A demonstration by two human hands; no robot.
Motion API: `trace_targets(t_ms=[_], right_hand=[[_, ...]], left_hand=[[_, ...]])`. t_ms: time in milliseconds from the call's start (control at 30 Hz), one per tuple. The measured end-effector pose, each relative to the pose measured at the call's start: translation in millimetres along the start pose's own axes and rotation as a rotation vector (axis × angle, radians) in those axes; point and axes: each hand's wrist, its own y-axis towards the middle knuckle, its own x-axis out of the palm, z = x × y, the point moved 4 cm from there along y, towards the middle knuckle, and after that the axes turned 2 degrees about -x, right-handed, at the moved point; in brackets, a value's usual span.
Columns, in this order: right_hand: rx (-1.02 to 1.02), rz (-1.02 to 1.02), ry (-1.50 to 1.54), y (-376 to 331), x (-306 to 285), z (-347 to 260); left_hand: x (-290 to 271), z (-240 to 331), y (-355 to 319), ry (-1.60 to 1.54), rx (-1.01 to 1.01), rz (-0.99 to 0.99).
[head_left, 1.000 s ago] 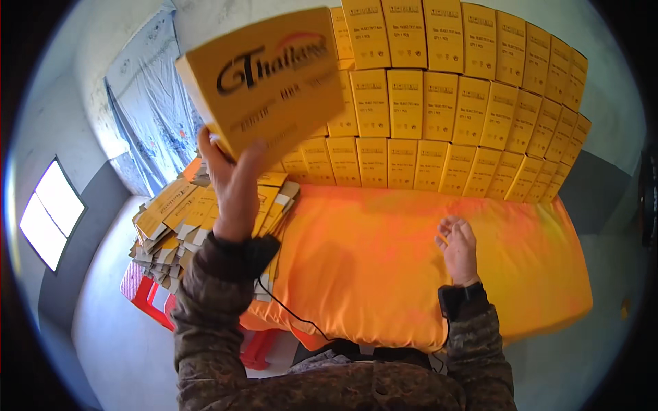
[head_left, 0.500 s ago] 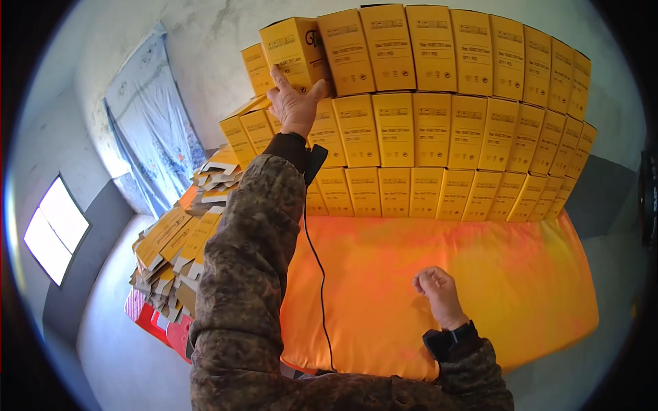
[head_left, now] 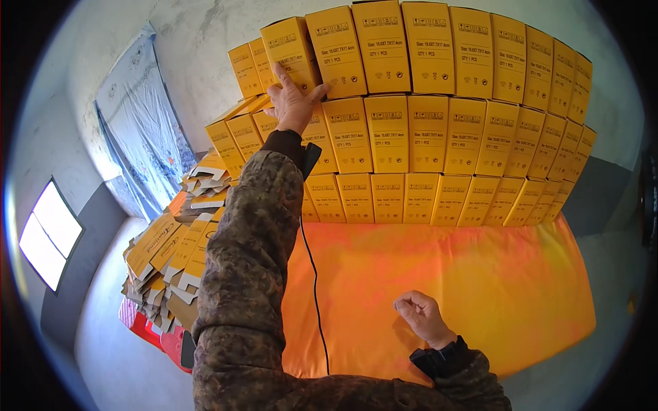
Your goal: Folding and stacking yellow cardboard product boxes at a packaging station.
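My left hand (head_left: 293, 106) reaches up to a yellow carton (head_left: 288, 51) in the top row of a stacked wall of cartons. Its fingers are spread, the index finger lying on the carton's front and the thumb by the lower corner of the neighbouring carton (head_left: 337, 55). The touched carton stands slightly forward of its neighbour, so a strip of its right side shows. Low over the orange cloth (head_left: 507, 294), my right hand (head_left: 423, 318) is curled closed, with nothing visible in it. Both sleeves are camouflage-patterned, with a dark band at each wrist.
Three rows of yellow cartons (head_left: 428, 133) line the back of the cloth-covered surface. Flattened cartons (head_left: 168, 260) are heaped at the left, above something red (head_left: 175, 342). A black cable (head_left: 315, 288) hangs from my left wrist. A blue curtain (head_left: 144, 123) and window (head_left: 50, 233) are beyond.
The touched carton has turned, showing less of its right side, and sits closer to its neighbour. My left hand stays against it. The right hand has shifted slightly left and down, still curled.
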Motion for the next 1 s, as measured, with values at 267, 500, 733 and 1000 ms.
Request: trace_targets(t_ms=[267, 500, 733, 1000], right_hand=[[0.000, 0.013, -0.036, 4, 3, 1], [-0.075, 0.067, -0.029, 3, 5, 2], [-0.015, 0.009, -0.083, -3, 5, -7], [0.069, 0.080, -0.032, 3, -7, -3]], left_hand=[[-8, -2, 0, 0.000, 0.192, 0.065], [-8, 16, 49, -0.322, 0.467, 0.244], [-20, -18, 11, -0.324, 0.465, 0.211], [-91, -71, -212, -0.349, 0.410, -0.207]])
